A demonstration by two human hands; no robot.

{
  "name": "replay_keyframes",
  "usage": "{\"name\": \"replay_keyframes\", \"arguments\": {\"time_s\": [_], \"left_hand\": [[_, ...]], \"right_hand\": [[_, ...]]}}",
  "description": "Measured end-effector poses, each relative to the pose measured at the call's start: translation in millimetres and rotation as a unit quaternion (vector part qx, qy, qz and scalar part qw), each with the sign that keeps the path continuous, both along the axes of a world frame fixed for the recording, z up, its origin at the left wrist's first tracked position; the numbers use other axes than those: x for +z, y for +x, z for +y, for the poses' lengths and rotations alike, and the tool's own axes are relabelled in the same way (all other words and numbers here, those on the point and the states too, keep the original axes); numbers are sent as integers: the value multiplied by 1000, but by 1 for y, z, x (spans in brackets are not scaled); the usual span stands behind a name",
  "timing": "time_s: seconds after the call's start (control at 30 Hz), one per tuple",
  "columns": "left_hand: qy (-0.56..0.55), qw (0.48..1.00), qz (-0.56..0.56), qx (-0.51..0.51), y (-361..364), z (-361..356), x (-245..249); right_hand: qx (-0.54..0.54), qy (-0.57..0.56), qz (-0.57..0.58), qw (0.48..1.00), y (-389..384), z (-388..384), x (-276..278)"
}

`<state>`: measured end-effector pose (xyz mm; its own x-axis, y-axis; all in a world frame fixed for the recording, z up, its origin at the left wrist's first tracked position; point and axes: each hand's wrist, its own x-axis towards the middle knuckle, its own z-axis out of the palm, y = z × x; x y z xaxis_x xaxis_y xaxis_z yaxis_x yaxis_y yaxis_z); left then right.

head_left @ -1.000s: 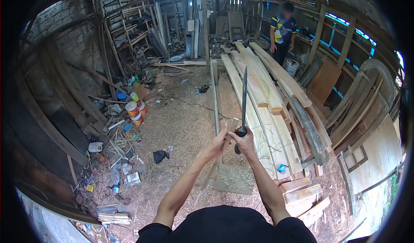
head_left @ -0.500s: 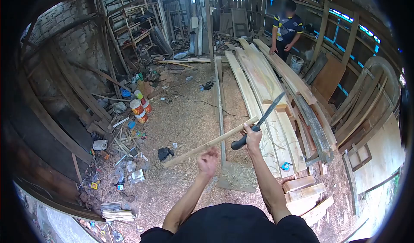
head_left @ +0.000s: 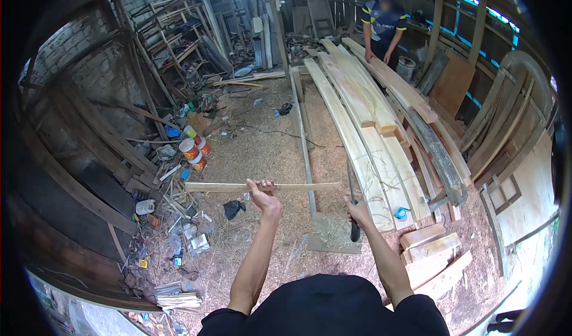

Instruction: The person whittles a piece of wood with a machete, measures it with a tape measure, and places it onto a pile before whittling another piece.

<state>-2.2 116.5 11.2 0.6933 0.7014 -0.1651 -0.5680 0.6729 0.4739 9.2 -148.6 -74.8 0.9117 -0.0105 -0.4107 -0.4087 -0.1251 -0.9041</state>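
My left hand is closed around the middle of a long, thin wooden strip, which lies level across my view above the shavings-covered floor. My right hand grips a machete by its black handle. Its dark blade points away from me, just beyond the strip's right end. Under my hands, a flat board with shavings on it rests on the floor.
Long planks are stacked at the right, with a blue tape measure on them. A co-worker stands at the far end, hands on a plank. Short wood blocks lie near right; paint buckets and scraps lie left.
The strip has passed from my right hand to my left and turned from slanting to level. My right hand has lowered with the machete. The co-worker now has both hands near the plank.
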Motion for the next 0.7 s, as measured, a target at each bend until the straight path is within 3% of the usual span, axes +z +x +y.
{"name": "replay_keyframes", "arguments": {"time_s": [0.03, 0.13, 0.3, 0.37, 0.5, 0.6, 0.7], "left_hand": [[4, 1000, 8, 6, 1, -9, -3], [55, 996, 64, -13, 0, -30, -32], [121, 983, 115, -76, -2, -62, -88], [218, 958, 142, -122, -5, -72, -95], [248, 943, 171, -140, -5, -77, -80], [149, 954, 174, -193, -3, -70, -71], [234, 944, 151, -174, 4, -75, -52]], "right_hand": [[19, -51, 14, 998, -6, -5, -3], [19, 1, 60, 998, -21, -5, -10], [62, -24, 75, 995, -32, -13, -21], [76, -26, 75, 994, -39, -19, -22], [107, -58, 79, 989, -38, -30, -31], [121, -63, 85, 987, -40, -35, -38], [130, -55, 78, 987, -42, -34, -34]]}}
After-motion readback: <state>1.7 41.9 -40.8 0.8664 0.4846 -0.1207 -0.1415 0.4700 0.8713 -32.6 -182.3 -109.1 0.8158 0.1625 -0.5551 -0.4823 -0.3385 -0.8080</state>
